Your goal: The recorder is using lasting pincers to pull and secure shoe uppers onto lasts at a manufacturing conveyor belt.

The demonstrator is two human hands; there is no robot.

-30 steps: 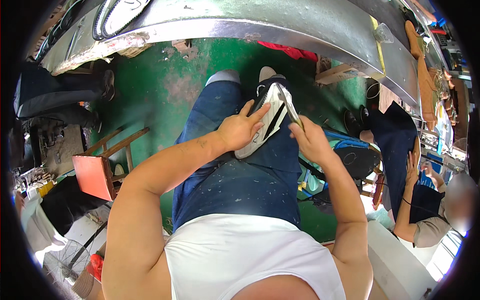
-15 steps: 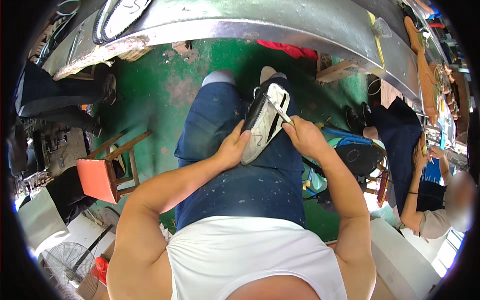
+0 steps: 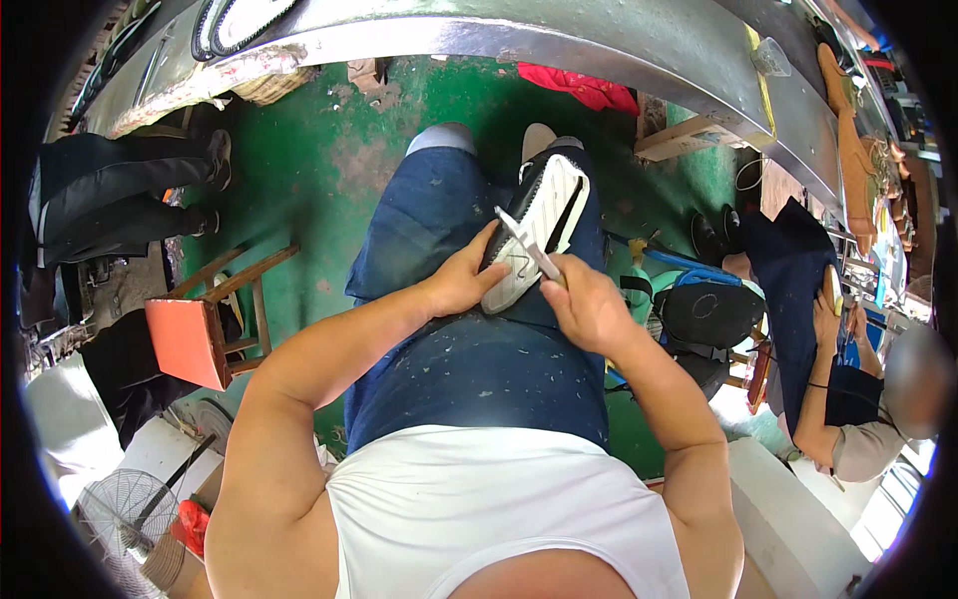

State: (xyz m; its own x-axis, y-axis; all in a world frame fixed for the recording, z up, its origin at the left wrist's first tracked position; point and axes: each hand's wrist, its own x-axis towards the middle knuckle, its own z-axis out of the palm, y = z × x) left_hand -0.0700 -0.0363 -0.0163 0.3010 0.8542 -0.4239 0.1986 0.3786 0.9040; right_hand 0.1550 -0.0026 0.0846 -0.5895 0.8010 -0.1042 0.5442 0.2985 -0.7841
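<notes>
A shoe [image 3: 553, 205] lies bottom up across my thighs, with a white underside, a dark slit along its right part and a black upper with a jagged edge on the left. My left hand [image 3: 467, 280] grips the shoe's near left side, thumb on the underside and fingers partly hidden beyond the edge. Closed around a slim metal tool [image 3: 529, 242] is my right hand [image 3: 589, 304], at the shoe's near right. The tool slants up and left over the shoe, its tip by the black edge; its exact kind is unclear.
A metal-edged bench [image 3: 479, 38] spans the front, with a black-edged white piece [image 3: 244, 22] at its far left. A red-topped stool [image 3: 188, 341] stands left. At right are a black bag [image 3: 707, 311] and another person [image 3: 848, 409] at work; another person's legs [image 3: 130, 185] show left.
My right hand and the tool have moved left and nearer to me. The tool's tip has gone from the shoe's far part to its left edge. The shoe has shifted slightly.
</notes>
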